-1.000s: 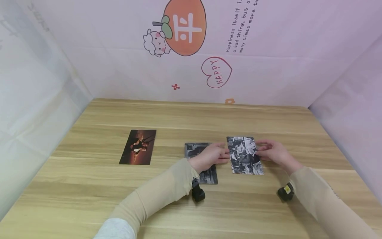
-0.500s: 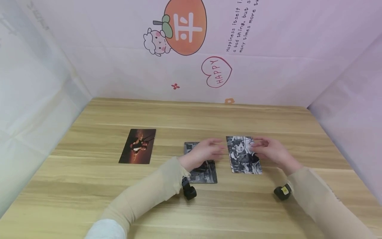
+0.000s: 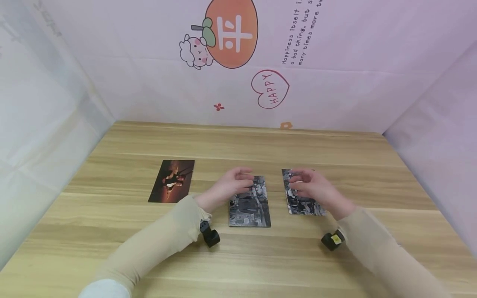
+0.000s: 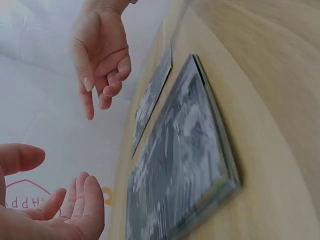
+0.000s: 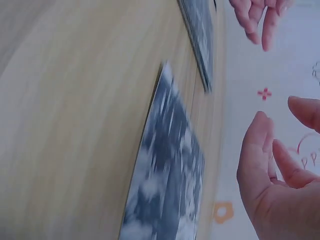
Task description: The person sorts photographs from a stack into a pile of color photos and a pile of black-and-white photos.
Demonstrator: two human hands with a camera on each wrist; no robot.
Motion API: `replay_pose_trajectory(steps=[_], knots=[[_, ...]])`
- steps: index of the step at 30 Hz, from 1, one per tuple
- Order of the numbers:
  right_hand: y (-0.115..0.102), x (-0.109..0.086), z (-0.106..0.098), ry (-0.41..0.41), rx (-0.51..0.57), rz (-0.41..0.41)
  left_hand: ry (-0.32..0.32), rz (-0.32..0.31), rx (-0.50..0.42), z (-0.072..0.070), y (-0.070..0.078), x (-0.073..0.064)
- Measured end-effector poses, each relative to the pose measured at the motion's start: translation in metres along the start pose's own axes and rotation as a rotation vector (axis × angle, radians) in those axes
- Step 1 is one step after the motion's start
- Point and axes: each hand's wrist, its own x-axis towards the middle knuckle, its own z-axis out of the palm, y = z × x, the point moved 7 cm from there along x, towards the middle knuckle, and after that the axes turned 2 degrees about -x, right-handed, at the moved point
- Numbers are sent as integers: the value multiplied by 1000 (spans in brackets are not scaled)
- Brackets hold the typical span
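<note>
Between the two side photos lies a small stack of black-and-white picture cards [image 3: 249, 209], its layered edge showing in the left wrist view [image 4: 220, 125]. My left hand [image 3: 232, 185] hovers over its upper left part, fingers loosely bent and holding nothing. A single black-and-white picture card [image 3: 303, 205] lies flat to the right of the stack. Above it is my right hand [image 3: 316, 188], which hides part of the picture. Both wrist views show a gap between the hands and the cards; in the right wrist view the right hand [image 5: 275, 180] has nothing between thumb and fingers.
A dark reddish-brown picture card [image 3: 172, 182] lies farther left on the wooden table [image 3: 238, 265]. Behind the table rises a pale printed backdrop [image 3: 141, 82], with white sheets at both sides. Each wrist carries a small black camera [image 3: 210, 236].
My left hand has moved left from beside the right-hand card to above the stack. My right hand has come off that card's right edge and shifted left over it. The cards stay put.
</note>
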Motion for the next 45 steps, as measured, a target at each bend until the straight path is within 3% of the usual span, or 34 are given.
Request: replay_pose_trajectory(steps=[11, 22, 29, 38, 45], knots=[[-7, 5, 38, -102, 61, -7, 81, -23, 113, -29, -13, -20], [-5, 11, 53, -118, 68, -16, 107, -56, 65, -49, -26, -24], [-7, 10, 55, -118, 64, 4, 110, -76, 55, -52, -26, -26], [-5, 9, 58, -122, 51, 20, 67, -89, 79, -49, -29, -34], [-3, 10, 60, -134, 40, 17, 49, -100, 22, -47, -33, -34]])
